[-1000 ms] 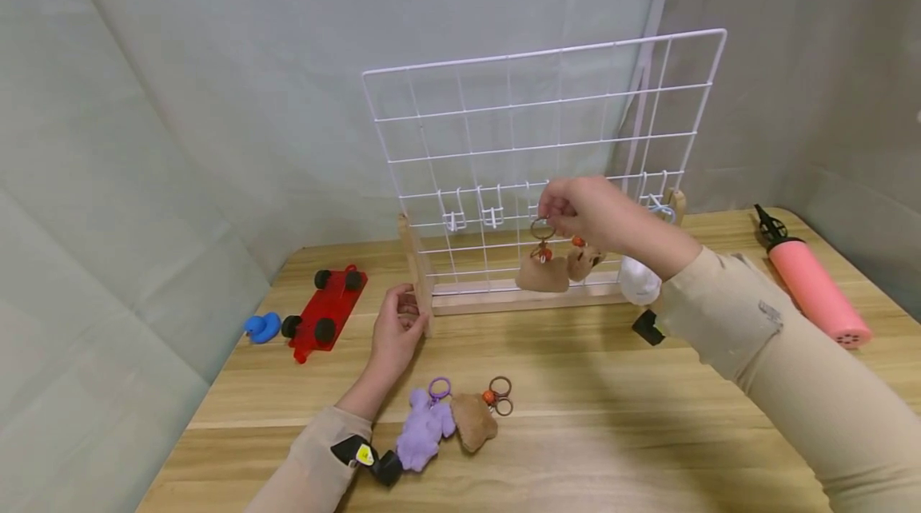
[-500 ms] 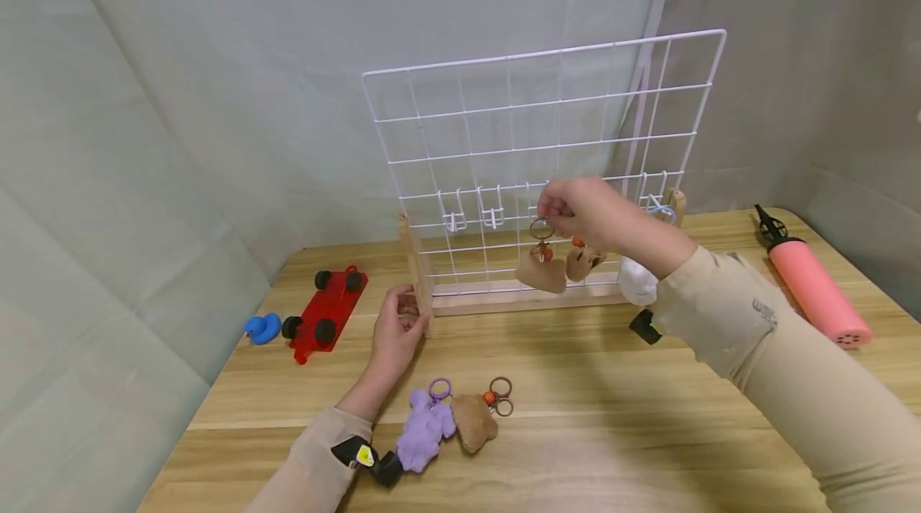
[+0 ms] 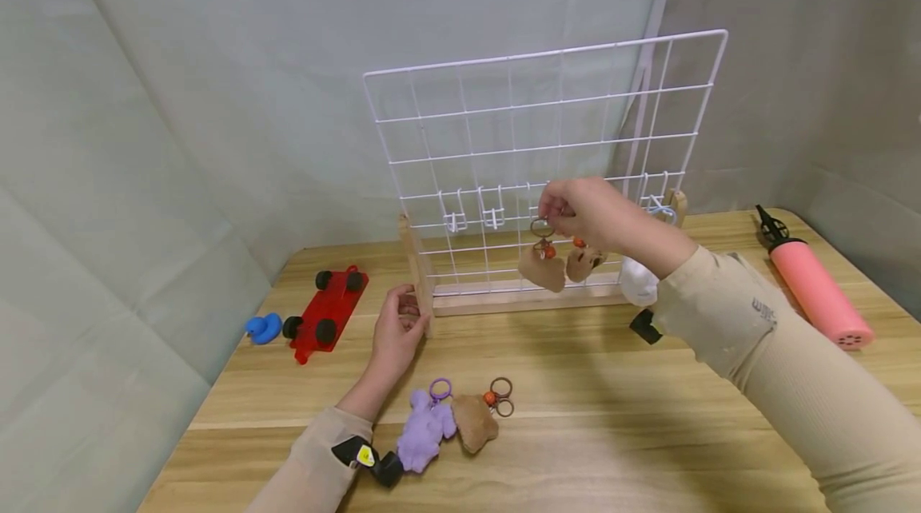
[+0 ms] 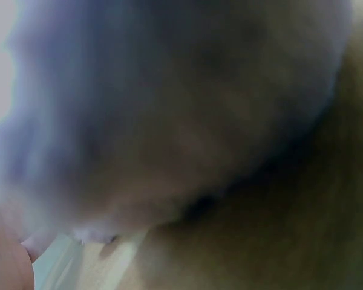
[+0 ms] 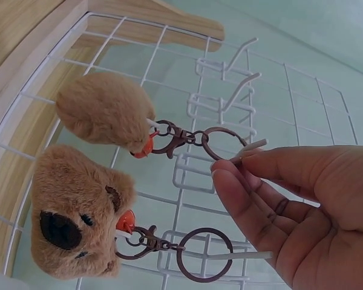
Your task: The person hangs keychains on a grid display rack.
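Observation:
My right hand (image 3: 586, 209) pinches the metal ring (image 5: 222, 144) of a brown plush keychain (image 5: 106, 112) between thumb and fingertips. The ring is at the tip of a white hook (image 5: 255, 145); whether it is fully around the hook, I cannot tell. Beside it, a bear-faced plush keychain (image 5: 78, 214) hangs by its ring from the neighbouring hook. Both hooks sit on a white wire grid rack (image 3: 536, 149). At the rack's left end, my left hand (image 3: 397, 329) holds the wooden side stand (image 3: 416, 269). The left wrist view is mostly blocked by a dark blur.
A purple plush keychain (image 3: 423, 429) and another brown one (image 3: 473, 421) lie near the front. Two hooks (image 3: 472, 213) bear nothing. A white plush (image 3: 639, 281) hangs at right. A red toy car chassis (image 3: 327, 309), blue duck (image 3: 263, 328) and pink pump (image 3: 819, 289) stand around.
The brown plush below my right hand has turned and swung slightly. Both hands have stayed almost in place.

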Demonstrator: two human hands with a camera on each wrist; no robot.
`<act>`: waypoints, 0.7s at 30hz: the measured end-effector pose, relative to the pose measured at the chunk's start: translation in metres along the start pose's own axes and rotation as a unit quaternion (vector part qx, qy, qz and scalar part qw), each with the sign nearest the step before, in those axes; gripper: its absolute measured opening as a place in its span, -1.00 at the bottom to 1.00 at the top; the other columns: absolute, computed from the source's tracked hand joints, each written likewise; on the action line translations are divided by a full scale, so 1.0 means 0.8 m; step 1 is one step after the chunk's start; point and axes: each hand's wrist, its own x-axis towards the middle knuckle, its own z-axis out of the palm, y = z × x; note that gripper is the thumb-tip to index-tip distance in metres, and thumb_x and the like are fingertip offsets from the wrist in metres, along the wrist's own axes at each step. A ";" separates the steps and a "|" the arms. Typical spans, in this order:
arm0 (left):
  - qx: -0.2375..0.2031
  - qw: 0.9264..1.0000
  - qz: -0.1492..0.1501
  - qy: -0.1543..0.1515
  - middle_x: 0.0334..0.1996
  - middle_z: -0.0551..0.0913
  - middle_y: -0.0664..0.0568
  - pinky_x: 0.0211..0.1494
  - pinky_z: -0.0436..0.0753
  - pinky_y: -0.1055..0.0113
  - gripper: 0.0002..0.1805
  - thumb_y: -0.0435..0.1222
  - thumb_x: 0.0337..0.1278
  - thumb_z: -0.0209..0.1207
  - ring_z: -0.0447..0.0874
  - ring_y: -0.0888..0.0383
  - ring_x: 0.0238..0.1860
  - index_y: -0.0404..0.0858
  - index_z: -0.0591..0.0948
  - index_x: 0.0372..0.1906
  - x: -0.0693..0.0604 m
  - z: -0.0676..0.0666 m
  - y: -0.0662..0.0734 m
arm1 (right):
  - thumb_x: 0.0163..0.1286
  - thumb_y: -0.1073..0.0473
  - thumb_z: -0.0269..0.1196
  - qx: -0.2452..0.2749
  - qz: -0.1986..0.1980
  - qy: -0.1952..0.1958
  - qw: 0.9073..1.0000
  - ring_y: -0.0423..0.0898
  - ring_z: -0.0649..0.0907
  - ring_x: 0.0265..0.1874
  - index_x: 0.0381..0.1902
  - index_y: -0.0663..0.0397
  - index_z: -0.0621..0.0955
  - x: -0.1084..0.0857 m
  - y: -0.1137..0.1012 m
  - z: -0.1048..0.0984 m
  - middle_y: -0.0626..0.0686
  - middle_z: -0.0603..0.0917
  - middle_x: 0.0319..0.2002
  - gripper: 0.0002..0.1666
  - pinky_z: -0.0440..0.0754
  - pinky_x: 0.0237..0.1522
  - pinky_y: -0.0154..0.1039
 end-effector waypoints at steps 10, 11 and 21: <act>-0.002 1.000 -0.002 0.000 -0.08 0.55 -0.31 -0.27 0.53 0.56 -0.48 -0.57 0.06 0.19 0.56 -0.08 -0.13 -0.42 0.34 0.16 0.001 0.000 0.000 | 0.31 0.37 0.19 0.004 0.001 0.001 1.000 0.02 0.65 -0.24 -0.20 0.17 0.59 -0.002 0.002 -0.002 0.13 0.70 -0.25 -0.88 0.62 -0.14 -0.08; -0.001 1.000 -0.002 0.001 -0.09 0.55 -0.31 -0.28 0.53 0.56 -0.48 -0.57 0.06 0.19 0.56 -0.08 -0.14 -0.42 0.34 0.16 0.001 0.000 0.000 | 0.30 0.37 0.19 0.004 0.001 0.002 1.000 0.02 0.66 -0.24 -0.20 0.16 0.59 -0.003 0.002 -0.003 0.13 0.70 -0.25 -0.88 0.62 -0.15 -0.08; -0.006 1.000 0.001 0.005 -0.12 0.55 -0.32 -0.30 0.53 0.56 -0.49 -0.60 0.04 0.18 0.56 -0.09 -0.16 -0.43 0.35 0.14 0.000 0.001 0.000 | 0.34 0.30 0.17 0.017 0.006 0.023 1.000 -0.03 0.68 -0.29 -0.20 0.12 0.60 -0.010 0.003 -0.007 0.11 0.72 -0.29 -0.89 0.62 -0.18 -0.08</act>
